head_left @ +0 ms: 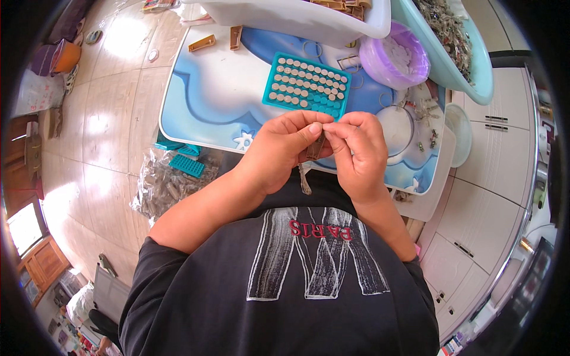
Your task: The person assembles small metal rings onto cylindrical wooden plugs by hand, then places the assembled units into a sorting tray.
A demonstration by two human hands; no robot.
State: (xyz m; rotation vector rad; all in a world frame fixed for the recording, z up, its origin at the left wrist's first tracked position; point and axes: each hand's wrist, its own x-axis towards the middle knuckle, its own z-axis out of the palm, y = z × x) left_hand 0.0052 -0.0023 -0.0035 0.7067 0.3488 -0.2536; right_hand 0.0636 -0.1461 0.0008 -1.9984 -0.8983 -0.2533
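My left hand (279, 139) and my right hand (361, 151) meet over the near edge of the table, fingertips pinched together. Between them is a small brown, translucent plastic piece (315, 149), partly hidden by the fingers. A thin beige cord (304, 181) dangles below it, close to my shirt. What the fingertips themselves pinch is too small to make out. Just beyond the hands lies a teal tray (267, 98) with rows of round pale discs (301, 75); several spots at its near right side hold no disc.
Two brown plastic pieces (202, 43) lie at the table's far left. Behind stand a white bin (285, 21) of brown pieces, a purple basin (380, 68) and a pale blue basin (484, 77) of small tangled parts. Plastic bags (160, 187) and teal trays (187, 166) sit left of the table.
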